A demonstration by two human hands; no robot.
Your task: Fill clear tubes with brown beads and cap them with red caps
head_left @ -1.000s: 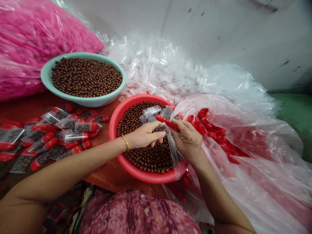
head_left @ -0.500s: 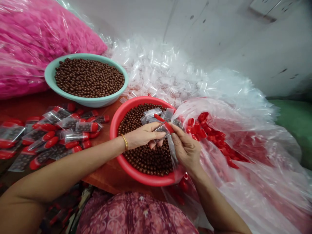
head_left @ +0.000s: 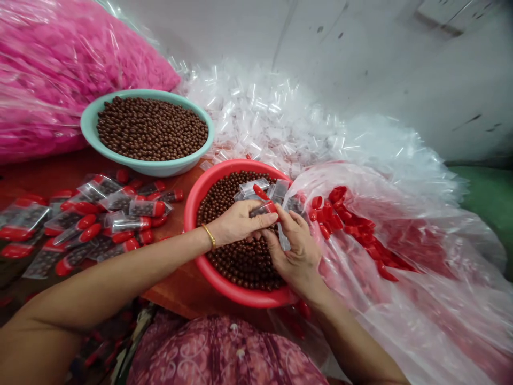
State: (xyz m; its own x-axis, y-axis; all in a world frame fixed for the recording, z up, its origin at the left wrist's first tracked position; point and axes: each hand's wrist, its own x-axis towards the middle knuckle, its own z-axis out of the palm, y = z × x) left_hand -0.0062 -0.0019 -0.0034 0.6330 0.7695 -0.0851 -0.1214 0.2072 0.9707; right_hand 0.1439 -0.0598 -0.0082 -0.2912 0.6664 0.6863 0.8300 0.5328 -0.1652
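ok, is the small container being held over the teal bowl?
No, the left hand holds the small container over the red bowl, with the right hand close against it.

I can't see most of the clear pack (head_left: 258,210): L hand (head_left: 234,222) covers it, fill unreadable. R hand (head_left: 296,248) fingertips partly occluded, can't tell pinch vs touch on red cap (head_left: 270,205). R rim of red bowl (head_left: 191,214) blocked by that hand + plastic bag (head_left: 436,315); bag runs off R edge, deeper contents hazy thru film. Pink sack (head_left: 80,69) cropped top + L. Far sleeves (head_left: 256,107) blur together. Green thing (head_left: 481,195) cropped R, can't ID. Stuff below worktop (head_left: 180,291) dark, blurry.
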